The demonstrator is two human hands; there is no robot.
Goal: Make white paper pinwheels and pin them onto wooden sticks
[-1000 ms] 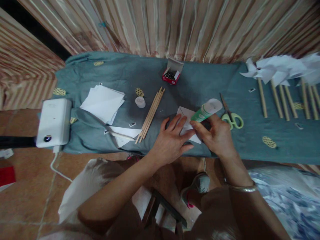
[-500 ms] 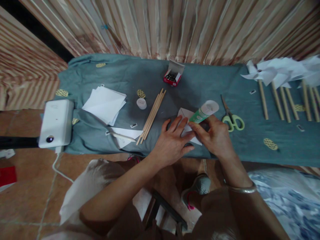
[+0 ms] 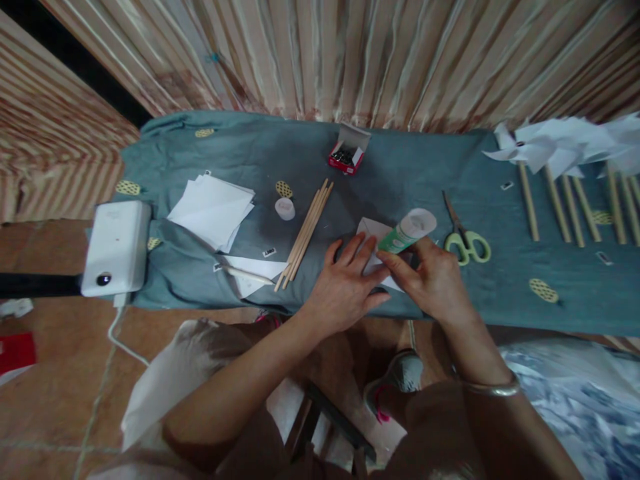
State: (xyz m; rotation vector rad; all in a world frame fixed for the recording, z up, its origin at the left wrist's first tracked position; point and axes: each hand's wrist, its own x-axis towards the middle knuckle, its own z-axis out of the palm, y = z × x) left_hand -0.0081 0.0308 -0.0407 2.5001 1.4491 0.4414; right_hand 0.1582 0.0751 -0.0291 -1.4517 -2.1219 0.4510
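Note:
My right hand point(image 3: 435, 280) grips a green and white glue stick point(image 3: 407, 231), tilted with its lower end on a folded white paper point(image 3: 370, 233) that lies on the blue-grey cloth point(image 3: 400, 167). My left hand point(image 3: 345, 283) lies flat on that paper with its fingers spread, pinning it down. Both hands touch over the paper near the front edge of the cloth.
Green-handled scissors point(image 3: 465, 240) lie just right of my hands. A bundle of wooden sticks point(image 3: 305, 230), a white cap point(image 3: 285, 208) and a stack of white paper squares point(image 3: 213, 210) lie to the left. A red pin box point(image 3: 346, 153) stands behind. Paper pinwheels on sticks point(image 3: 560, 173) fill the right.
The view has shifted slightly. My right hand and the glue stick have moved a little to the left over the paper; my left hand stays pressed on it.

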